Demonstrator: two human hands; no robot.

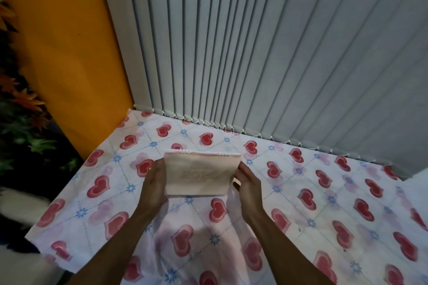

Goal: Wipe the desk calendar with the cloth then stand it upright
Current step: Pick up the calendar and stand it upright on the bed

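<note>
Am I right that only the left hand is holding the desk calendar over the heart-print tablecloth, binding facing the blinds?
Not quite. The head view shows both the left hand and the right hand holding the desk calendar, one at each side. The rest stands.

The table under the white cloth printed with red hearts and blue flowers [301,192] lies bare on nearly all sides, so a hand could pass freely to the left, to the right and along the near edge. The only things on it are the pale pink spiral-bound desk calendar [200,173] and the left hand [155,183] and right hand [248,186] gripping its two side edges. Behind, the grey vertical blinds [254,53] hang down to the far table edge and close it off, and the orange wall [64,53] bounds the far-left corner.
</note>
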